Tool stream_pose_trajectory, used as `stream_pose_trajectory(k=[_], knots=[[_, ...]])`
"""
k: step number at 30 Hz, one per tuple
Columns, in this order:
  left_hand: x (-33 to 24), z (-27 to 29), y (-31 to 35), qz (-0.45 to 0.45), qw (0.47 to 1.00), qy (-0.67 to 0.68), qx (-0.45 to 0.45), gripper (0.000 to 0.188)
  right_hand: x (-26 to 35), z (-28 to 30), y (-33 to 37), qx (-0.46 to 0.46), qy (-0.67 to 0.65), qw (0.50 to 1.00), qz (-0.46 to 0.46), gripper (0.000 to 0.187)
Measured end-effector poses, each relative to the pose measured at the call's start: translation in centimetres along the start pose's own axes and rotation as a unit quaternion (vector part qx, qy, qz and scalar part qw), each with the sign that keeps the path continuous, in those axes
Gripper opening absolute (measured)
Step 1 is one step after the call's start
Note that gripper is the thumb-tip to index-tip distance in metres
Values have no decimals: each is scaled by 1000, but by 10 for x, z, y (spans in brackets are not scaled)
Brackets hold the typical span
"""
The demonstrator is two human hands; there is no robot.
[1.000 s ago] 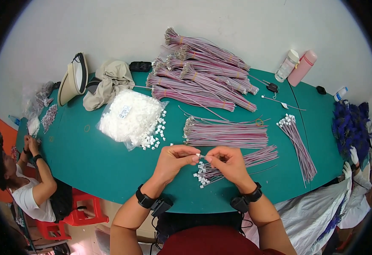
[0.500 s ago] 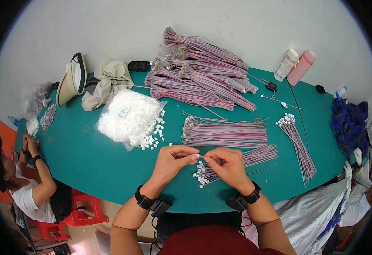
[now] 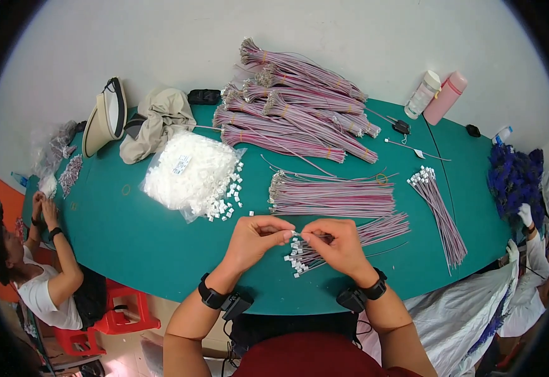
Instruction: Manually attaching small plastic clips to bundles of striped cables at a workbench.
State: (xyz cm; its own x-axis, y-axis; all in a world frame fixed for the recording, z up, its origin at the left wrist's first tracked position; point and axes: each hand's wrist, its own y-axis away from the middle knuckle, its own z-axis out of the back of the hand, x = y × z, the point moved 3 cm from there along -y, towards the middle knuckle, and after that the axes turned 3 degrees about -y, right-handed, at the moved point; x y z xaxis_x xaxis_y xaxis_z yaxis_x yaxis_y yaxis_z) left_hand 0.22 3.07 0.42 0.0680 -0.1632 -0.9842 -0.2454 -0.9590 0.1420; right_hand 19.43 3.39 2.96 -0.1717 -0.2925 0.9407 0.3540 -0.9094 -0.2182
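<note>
Between thumb and forefinger, my left hand (image 3: 258, 239) pinches a small white connector housing, mostly covered by the fingertips. My right hand (image 3: 337, 244) grips a thin wire right beside it, and the fingertips of both hands nearly meet. Under and beside my right hand lies a loose fan of wires (image 3: 384, 229) with white connectors (image 3: 297, 256) at their left ends. Just beyond my hands rests a flat row of pinkish-grey wires (image 3: 334, 195) with bare metal terminals at the left. A clear bag of white connector housings (image 3: 189, 169) lies to the left, some spilled beside it.
Tied wire bundles (image 3: 299, 113) are heaped at the back of the green table (image 3: 161, 264). A crossed bundle with white connectors (image 3: 439, 220) lies right. A pink bottle (image 3: 445, 99) and a clear bottle (image 3: 422, 95) stand back right. People sit at both sides.
My hands stay almost in place, the fingertips shifting slightly around the connector. At the right edge, another person's gloved hand has moved up a little.
</note>
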Motion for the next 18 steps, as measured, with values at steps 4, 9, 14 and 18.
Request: stream_pose_trajectory(k=[4, 9, 14, 18], knots=[[1, -1, 0, 13, 1000, -8, 15, 14, -2, 2, 0, -9, -2, 1000, -12, 6], [1, -1, -1, 13, 1000, 21, 18, 15, 0, 1, 0, 17, -2, 999, -32, 5], [4, 0, -2, 26, 998, 52, 21, 14, 3, -1, -1, -2, -4, 1000, -27, 5], [6, 1, -2, 36, 996, 75, 25, 14, 3, -1, -1, -4, -4, 1000, -21, 5]])
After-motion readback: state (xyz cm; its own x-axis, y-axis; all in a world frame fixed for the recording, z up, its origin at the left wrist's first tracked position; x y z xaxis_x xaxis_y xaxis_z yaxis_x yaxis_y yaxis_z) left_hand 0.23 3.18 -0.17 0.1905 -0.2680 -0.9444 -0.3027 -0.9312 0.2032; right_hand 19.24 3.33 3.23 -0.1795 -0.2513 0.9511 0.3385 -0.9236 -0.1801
